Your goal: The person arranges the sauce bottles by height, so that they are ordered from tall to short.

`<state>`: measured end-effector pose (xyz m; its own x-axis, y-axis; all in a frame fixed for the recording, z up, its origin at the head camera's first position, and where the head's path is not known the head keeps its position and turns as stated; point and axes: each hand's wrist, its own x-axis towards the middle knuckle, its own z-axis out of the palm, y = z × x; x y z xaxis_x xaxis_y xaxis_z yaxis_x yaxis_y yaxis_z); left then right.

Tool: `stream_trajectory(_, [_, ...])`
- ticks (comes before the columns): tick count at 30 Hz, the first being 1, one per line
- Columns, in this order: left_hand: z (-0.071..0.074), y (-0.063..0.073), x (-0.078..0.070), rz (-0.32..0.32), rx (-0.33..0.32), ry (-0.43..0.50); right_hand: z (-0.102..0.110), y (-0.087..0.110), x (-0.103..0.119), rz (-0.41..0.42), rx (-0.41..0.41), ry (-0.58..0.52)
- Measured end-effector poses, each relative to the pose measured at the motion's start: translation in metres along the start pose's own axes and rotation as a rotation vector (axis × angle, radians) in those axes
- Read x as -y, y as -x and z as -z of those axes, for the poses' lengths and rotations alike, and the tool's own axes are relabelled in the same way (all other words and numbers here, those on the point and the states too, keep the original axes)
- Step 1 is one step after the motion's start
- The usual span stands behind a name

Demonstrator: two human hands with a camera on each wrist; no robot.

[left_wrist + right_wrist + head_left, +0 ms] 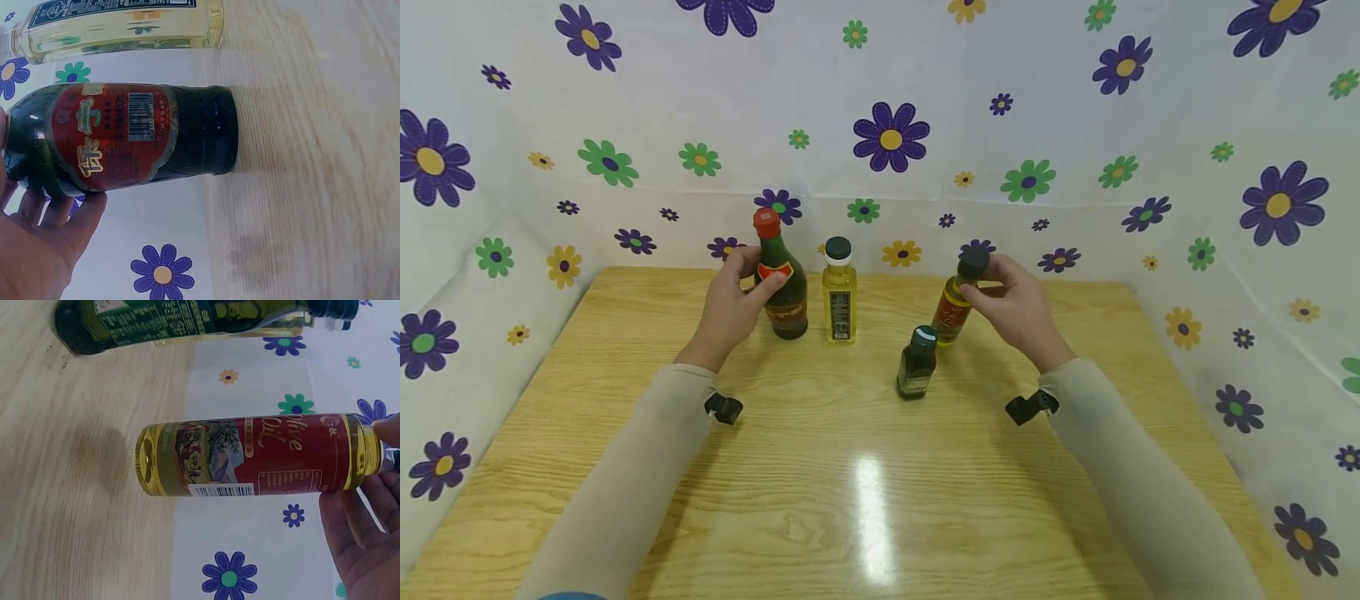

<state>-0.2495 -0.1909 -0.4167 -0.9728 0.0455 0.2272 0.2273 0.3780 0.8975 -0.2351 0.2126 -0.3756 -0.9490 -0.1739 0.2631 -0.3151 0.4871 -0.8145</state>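
Observation:
My left hand grips a dark green bottle with a red cap around its upper part. A red label with a barcode shows on that bottle in the left wrist view. On the right, my right hand holds an olive oil bottle by the neck, just under its black cap. This bottle leans in the head view, and its red label reads "Olive Oil" in the right wrist view. Whether either base touches the table cannot be made out.
Between the hands, a clear bottle of yellow oil stands upright beside the dark green bottle. Nearer to me stands a small dark bottle with a green cap. A flowered cloth hangs behind the wooden table.

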Motion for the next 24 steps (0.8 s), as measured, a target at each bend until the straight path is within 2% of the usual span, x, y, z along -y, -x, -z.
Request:
stream_trajectory(4, [-0.003,-0.001,-0.004,0.003,-0.008,-0.004,-0.012,-0.018,-0.002,0.04,0.033,-0.033])
stream_trajectory(9, [-0.006,0.001,-0.004,0.016,-0.013,-0.023,-0.031,-0.029,-0.001,0.062,0.111,-0.06])
stream_trajectory(13, [-0.004,0.002,-0.001,0.011,-0.022,-0.034,-0.044,-0.034,0.002,0.064,0.167,-0.077])
stream_trajectory(24, [-0.003,0.001,0.0,0.017,-0.008,-0.023,-0.063,-0.041,0.005,0.076,0.228,-0.072])
